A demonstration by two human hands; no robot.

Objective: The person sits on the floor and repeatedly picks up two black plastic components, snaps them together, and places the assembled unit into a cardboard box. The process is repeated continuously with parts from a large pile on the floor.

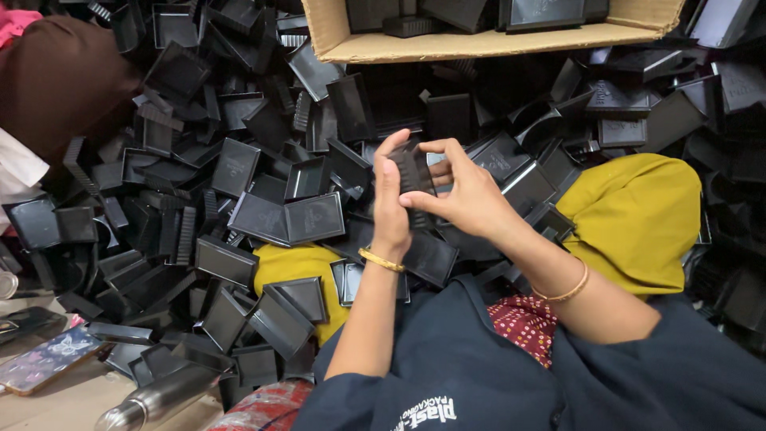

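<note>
Both my hands meet at the middle of the head view around one small black plastic box part. My left hand stands upright against its left side, fingers pressed along it. My right hand pinches its top and right edge with thumb and fingers. The part is held above a deep heap of similar black plastic box halves that covers my lap and the floor. A gold bangle sits on each wrist.
A cardboard carton holding black boxes stands at the top. My yellow-clad knees poke through the heap. A phone and a steel bottle lie at lower left. Another person's brown sleeve is at upper left.
</note>
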